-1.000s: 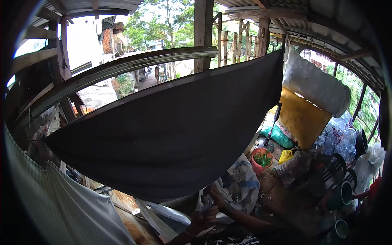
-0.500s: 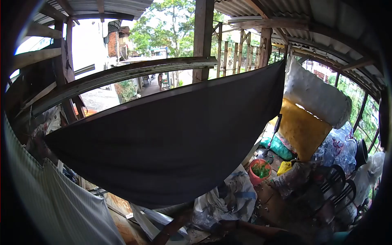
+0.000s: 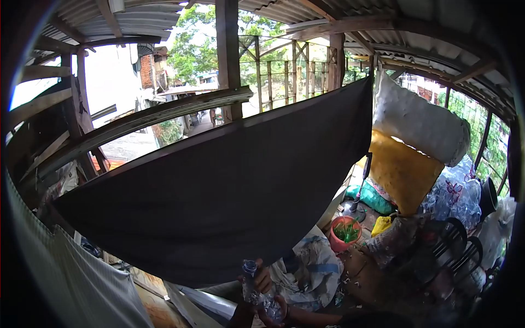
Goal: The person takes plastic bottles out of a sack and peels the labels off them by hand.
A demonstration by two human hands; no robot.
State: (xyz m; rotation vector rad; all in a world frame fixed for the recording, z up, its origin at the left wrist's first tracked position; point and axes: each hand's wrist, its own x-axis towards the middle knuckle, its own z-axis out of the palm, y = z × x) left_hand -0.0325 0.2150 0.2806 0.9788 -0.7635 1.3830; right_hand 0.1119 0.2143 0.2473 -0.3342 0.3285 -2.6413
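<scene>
At the bottom centre, my left hand (image 3: 263,280) is closed round a clear plastic bottle (image 3: 250,268), whose round end points up. Just below and to the right, my right hand (image 3: 280,307) is closed on a second clear plastic bottle (image 3: 272,309), partly hidden by the fingers. The two bottles are close together, and whether they touch is unclear. A whitish woven sack (image 3: 314,270) with a blue stripe lies just beyond my hands. Above them hangs a large dark cloth (image 3: 219,191).
Right of the sack stands a red bucket (image 3: 344,235) with green bottles. Beyond are a yellow bag (image 3: 381,225), a green sack (image 3: 372,198) and clear bags of bottles (image 3: 454,191). Dark plastic chairs (image 3: 445,240) stand at the right. Striped cloth (image 3: 82,279) hangs at the left.
Both hands have risen into clearer view from the bottom edge, with clear bottles now visible in them. The camera view has shifted slightly, moving the wooden post leftward.
</scene>
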